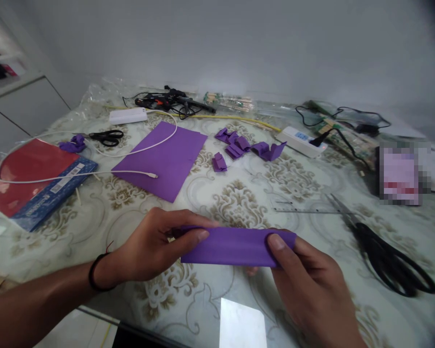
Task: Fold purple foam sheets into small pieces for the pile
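Note:
Between my two hands, just above the patterned tabletop, a folded strip of purple paper [235, 247] is stretched level. My left hand [159, 244] pinches its left end, thumb on the near face and fingers behind. At the other end my right hand [304, 278] grips it the same way, thumb pressed on the front. Beyond the hands lie purple sheets [163, 159] with a white cable across them. Several small folded purple paper pieces [237, 145] rest to the right of these sheets. Large black-handled scissors [387, 256] lie partly open near my right hand, by a clear ruler [304, 209].
At left are a red and blue paper pack [39, 181], a crumpled purple piece [72, 143] and small scissors [107, 137]. Along the back sit a white box [128, 116], a black tripod-like item [174, 101] and a power strip [301, 141]. A blurred-out phone-like object [398, 176] stands right.

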Tool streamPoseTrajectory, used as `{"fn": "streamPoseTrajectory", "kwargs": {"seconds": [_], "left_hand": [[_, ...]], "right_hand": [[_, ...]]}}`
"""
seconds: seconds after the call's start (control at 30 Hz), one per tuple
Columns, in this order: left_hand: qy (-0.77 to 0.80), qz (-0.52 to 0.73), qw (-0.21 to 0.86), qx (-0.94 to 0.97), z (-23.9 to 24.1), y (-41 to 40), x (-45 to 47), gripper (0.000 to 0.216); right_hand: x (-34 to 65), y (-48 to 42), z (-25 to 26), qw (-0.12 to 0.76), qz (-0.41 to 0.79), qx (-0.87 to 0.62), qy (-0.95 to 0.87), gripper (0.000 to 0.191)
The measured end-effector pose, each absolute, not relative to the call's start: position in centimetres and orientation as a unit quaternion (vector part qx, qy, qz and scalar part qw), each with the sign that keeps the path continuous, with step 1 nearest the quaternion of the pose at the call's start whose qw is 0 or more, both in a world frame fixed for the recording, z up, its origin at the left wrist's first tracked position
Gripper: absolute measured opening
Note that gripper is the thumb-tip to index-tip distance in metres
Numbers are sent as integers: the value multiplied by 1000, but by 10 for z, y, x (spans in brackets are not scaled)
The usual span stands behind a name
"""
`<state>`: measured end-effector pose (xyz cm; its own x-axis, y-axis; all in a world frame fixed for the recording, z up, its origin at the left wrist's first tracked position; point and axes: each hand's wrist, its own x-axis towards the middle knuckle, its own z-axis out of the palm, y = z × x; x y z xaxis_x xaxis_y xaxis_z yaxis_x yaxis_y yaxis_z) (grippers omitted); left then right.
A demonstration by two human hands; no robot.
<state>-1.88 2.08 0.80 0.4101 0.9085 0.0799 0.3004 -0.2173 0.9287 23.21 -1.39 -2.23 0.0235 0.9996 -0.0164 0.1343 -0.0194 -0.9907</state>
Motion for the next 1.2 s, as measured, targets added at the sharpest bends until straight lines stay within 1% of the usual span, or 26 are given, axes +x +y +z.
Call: {"fn": "streamPoseTrajectory", "kwargs": {"seconds": [0.33, 0.8, 1.0, 1.2], "left_hand": [[413, 338, 453, 714, 6, 20, -19, 24], [409, 342, 438, 724, 5, 22, -19, 25], [407, 298, 465, 728, 5, 23, -21, 29], [392, 274, 461, 748, 1, 22, -22, 32]], "right_hand": [[233, -14, -22, 453, 479, -545, -518, 40], [236, -15, -26, 454, 468, -546, -527, 39], [236, -14, -29, 459, 479, -531, -527, 40], [231, -12, -21, 453, 452, -523, -564, 39]]}}
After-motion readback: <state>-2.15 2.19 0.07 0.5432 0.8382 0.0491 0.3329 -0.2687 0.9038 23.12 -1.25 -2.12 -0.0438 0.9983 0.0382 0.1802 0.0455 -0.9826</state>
